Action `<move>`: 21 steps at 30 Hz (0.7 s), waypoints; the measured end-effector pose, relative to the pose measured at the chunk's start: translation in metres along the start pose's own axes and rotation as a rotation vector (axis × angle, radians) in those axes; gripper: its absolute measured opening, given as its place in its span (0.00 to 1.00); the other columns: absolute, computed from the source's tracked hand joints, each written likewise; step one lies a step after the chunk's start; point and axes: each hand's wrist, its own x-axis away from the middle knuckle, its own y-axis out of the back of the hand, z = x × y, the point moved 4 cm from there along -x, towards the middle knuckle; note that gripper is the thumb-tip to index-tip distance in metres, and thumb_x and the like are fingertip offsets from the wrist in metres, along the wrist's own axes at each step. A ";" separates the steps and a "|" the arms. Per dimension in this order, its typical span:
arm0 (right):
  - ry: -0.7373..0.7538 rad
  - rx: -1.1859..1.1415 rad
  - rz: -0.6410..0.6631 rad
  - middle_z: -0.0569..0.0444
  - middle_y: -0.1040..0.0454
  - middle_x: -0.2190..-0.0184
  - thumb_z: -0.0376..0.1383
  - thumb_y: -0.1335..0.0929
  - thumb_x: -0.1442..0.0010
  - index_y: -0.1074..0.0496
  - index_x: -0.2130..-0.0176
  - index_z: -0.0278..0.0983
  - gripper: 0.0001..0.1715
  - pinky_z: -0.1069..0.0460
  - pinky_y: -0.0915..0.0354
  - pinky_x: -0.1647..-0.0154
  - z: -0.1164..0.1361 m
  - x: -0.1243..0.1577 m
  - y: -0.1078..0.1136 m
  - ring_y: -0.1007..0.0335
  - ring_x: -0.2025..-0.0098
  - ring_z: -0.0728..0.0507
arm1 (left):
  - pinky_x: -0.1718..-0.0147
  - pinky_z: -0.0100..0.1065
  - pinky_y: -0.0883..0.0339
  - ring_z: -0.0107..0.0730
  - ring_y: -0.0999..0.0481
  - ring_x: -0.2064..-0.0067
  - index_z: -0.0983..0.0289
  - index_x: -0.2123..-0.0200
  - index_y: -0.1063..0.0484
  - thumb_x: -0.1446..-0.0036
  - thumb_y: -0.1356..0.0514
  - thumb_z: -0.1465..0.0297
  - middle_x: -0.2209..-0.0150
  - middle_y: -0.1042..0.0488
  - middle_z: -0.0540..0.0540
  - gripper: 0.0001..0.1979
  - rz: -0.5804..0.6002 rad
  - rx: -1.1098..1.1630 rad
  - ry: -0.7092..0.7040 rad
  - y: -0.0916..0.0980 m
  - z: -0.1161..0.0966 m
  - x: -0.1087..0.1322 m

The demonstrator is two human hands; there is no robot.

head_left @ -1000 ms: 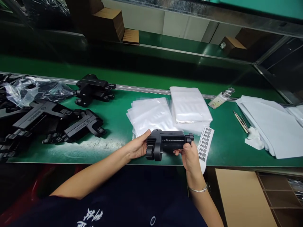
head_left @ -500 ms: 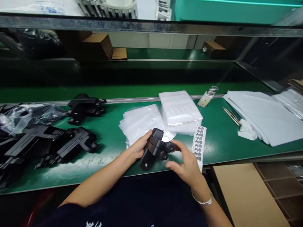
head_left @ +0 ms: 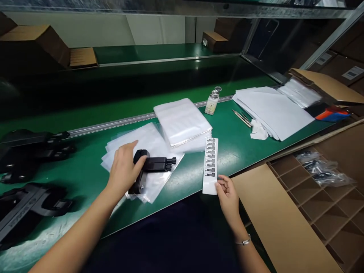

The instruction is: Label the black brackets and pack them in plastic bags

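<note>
Think of a clock with the black part (head_left: 155, 164) at its middle. Some black pieces (head_left: 34, 155) sit at 9 o'clock, a bit blurry. One gray-topped piece (head_left: 25, 210) lies between 8 and 9 o'clock, maybe put off to the side so it leaves room on the counter (head_left: 184, 180).

The left hand (head_left: 122, 168) is right by the black part, at 9 o'clock. Its thumb and fingers are spread apart, and I cannot tell if the thumb presses on it. The black part lies on some loose clear bags (head_left: 152, 140). They look like a soft, clean bed that may keep it from getting scratched. A neat stack of bags (head_left: 183, 121) is between 1 and 2 o'clock, likely piled up so it stays tidy.

A label strip (head_left: 210, 163) is at 3 o'clock. The right hand (head_left: 227, 197) pinches its blank bottom end, probably so the fingers stay off the printed labels. A bottle (head_left: 211, 104) stands up at 2 o'clock, perhaps so it won't spill. Farther right, thin tools (head_left: 241, 118) lie by a crumpled tissue (head_left: 258, 129) and white sheets (head_left: 273, 110), close to 2 o'clock.
</note>
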 end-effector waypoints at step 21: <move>0.769 0.420 -0.229 0.51 0.25 0.63 0.34 0.31 0.41 0.25 0.65 0.43 0.04 0.35 0.41 0.42 0.038 -0.006 0.004 0.28 0.56 0.39 | 0.64 0.33 0.33 0.35 0.24 0.67 0.64 0.64 0.26 0.49 0.39 0.71 0.70 0.23 0.52 0.07 0.699 0.886 0.116 -0.141 -0.134 0.037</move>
